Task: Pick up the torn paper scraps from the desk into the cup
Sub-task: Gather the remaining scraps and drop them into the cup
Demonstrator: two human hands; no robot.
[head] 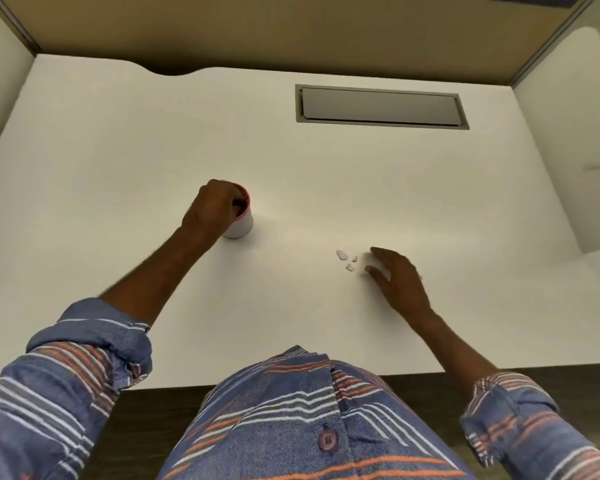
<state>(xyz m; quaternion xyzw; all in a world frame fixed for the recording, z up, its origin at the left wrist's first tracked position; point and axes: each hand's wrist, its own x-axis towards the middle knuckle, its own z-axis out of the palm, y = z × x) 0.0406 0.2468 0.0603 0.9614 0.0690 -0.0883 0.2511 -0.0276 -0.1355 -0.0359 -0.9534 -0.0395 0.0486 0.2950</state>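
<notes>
1. The cup (240, 221), white with a red rim and red inside, stands upright left of centre on the desk; the left hand (212, 208) is bunched over its mouth, fingertips dipping inside, so what lies in it cannot be seen.
2. Whether that left hand has hold of a scrap cannot be told; the fingers are curled close together above the opening.
3. The white desk (118, 150) fills the view, with a grey cable hatch (381, 105) set into its far right part and a curved notch on its far edge.
4. Tan partition panels (291, 29) wall in the far side, with pale panels at left and right, and dark flooring shows at the near edge.
5. A striped blue and orange shirt (291, 410) with rolled sleeves fills the near foreground.
6. The torn paper scraps (346, 259) lie in a small cluster right of centre, well apart from the cup.
7. The right hand (397, 277) sits just right of them, fingers loosely spread and pointing left, with white paper showing under the fingers; whether it grips that paper I cannot tell.
</notes>
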